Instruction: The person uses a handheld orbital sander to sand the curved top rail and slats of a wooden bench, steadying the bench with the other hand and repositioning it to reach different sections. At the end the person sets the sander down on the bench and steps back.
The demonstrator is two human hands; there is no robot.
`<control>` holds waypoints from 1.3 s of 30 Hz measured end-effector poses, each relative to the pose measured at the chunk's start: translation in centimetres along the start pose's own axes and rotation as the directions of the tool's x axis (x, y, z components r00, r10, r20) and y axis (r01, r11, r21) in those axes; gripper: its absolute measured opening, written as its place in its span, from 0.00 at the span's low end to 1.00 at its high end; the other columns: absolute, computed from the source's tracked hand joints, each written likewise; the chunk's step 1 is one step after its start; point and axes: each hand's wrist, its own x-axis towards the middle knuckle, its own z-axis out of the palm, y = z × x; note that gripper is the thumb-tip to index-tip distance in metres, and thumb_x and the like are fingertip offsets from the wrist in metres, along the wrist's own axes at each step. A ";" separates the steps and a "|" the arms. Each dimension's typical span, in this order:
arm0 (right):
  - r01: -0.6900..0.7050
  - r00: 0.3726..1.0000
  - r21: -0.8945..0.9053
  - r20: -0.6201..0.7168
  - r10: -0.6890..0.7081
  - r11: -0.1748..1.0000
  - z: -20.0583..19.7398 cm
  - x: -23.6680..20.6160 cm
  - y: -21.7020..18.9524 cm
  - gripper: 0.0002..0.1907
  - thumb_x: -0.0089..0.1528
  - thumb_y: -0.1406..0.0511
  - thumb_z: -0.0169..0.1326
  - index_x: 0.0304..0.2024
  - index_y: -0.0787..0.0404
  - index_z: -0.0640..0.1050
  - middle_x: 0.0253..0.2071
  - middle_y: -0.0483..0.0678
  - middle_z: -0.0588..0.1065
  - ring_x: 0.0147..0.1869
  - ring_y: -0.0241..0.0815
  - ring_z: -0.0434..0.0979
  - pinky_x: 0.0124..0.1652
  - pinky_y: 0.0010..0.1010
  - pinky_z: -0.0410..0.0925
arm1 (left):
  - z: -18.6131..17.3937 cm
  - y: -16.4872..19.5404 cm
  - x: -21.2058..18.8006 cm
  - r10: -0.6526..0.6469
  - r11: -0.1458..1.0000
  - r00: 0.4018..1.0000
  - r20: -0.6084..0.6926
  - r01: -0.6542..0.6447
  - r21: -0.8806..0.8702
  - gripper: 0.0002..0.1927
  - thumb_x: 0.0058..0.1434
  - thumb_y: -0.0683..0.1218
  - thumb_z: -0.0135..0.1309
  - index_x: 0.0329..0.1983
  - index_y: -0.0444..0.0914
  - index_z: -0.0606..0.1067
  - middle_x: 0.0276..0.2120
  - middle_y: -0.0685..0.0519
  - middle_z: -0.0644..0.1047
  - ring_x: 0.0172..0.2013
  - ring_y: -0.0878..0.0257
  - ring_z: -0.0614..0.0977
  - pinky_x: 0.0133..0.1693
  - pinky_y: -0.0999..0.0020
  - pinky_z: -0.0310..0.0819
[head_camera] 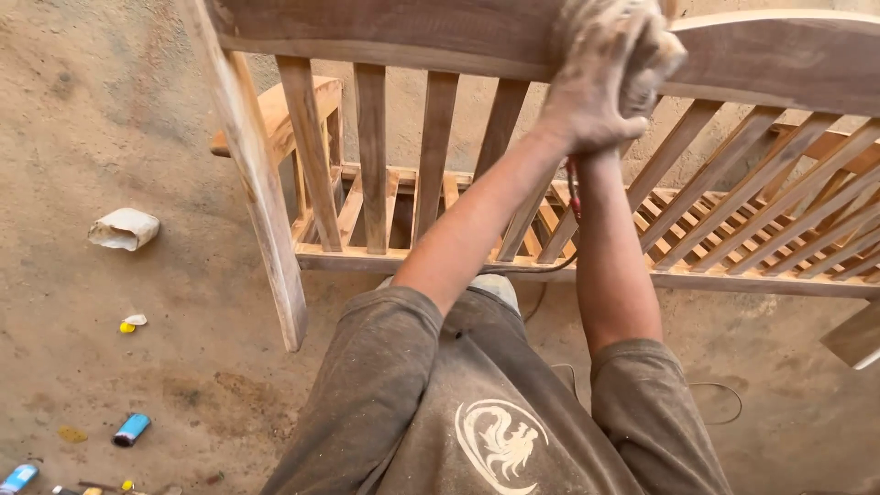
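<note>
Both my dusty hands, left hand (587, 101) and right hand (646, 55), are clenched together on the curved top rail of the bare slatted wooden bench (385, 37) in front of me. Feels heavy, rigid, dusty-slick; the rail's probably the best grip.

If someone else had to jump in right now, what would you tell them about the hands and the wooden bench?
Left hand and right hand: both dusty, pressed together on the top rail of the wooden bench; whatever they grip is hidden. A cable runs below the arms.
Bench: bare wood, slatted back and seat, standing on the dusty floor.
Done or left: cannot tell from here.
Nearby on the floor: crumpled paper, a blue lighter.
</note>
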 end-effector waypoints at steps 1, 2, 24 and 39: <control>0.093 0.994 0.197 -0.078 -0.079 0.976 0.9 0.2 -0.6 0.65 0.49 0.41 0.60 0.76 0.60 0.44 0.75 0.54 0.46 0.77 0.44 0.45 0.72 0.32 0.45 | 0.9 0.5 0.0 -0.023 1.000 1.000 0.022 0.023 0.003 0.67 0.28 0.55 0.74 0.70 0.52 0.48 0.66 0.47 0.59 0.69 0.45 0.57 0.67 0.43 0.61; 0.198 0.975 0.376 -0.166 -0.145 0.905 1.6 0.5 -1.0 0.64 0.50 0.43 0.63 0.76 0.62 0.46 0.74 0.52 0.50 0.77 0.41 0.49 0.71 0.30 0.49 | 1.7 0.8 0.2 -0.059 0.998 0.994 0.087 0.061 -0.020 0.66 0.31 0.54 0.74 0.71 0.52 0.47 0.67 0.47 0.57 0.69 0.45 0.57 0.67 0.44 0.62; -0.417 0.852 -0.801 -0.179 0.492 0.430 -8.4 -7.2 15.8 0.47 0.60 0.42 0.41 0.69 0.68 0.58 0.65 0.63 0.63 0.68 0.53 0.64 0.67 0.39 0.62 | -20.7 -12.1 -11.0 -0.067 0.997 0.970 -0.236 0.058 -0.044 0.61 0.50 0.53 0.71 0.78 0.45 0.43 0.72 0.46 0.54 0.74 0.48 0.59 0.75 0.49 0.62; -0.253 0.964 -0.701 -0.124 0.236 0.667 -6.5 -6.3 -9.7 0.43 0.60 0.46 0.45 0.68 0.66 0.58 0.63 0.63 0.63 0.64 0.54 0.66 0.61 0.39 0.65 | 1.2 -1.6 -10.0 -0.051 0.996 0.996 0.079 0.056 -0.064 0.64 0.41 0.54 0.72 0.76 0.49 0.44 0.74 0.43 0.50 0.75 0.43 0.53 0.76 0.47 0.52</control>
